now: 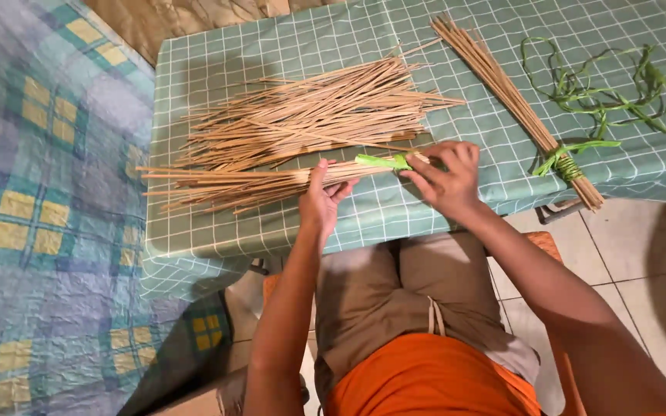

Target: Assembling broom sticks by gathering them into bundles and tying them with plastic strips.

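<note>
Green leaf strip (383, 162) is pinched between the fingers (425, 176) of the right hand (445, 181), which are curled closed on it right where it wraps the near end of a bundle of thin tan sticks (248, 185). The left hand (324, 199) is closed around that same bundle just beside the wrap, thumb over the top, holding the sticks together while their far ends fan out loosely to the left across the bench (287, 231). To my eye the weak point is that fan: the sticks are held at one end only, so if the left grip slackens a few could slide out or the whole sheaf could splay before the strip is snug. The strip itself looks thin and fresh, and a hard tug might tear it or let it slip off the end. Behind the hands lies a larger loose pile of sticks (317, 108), close enough that strays could get mixed into the bundle. Further right, a finished tied bundle (518, 108) lies diagonally, its bound end poking past the bench edge, with spare green strips (603, 88) tangled beside it. A pale green checked cloth covers the bench; a blue and yellow plaid bed cover (32, 192) lies to the left, and light floor tiles (641, 254) show to the right.
</note>
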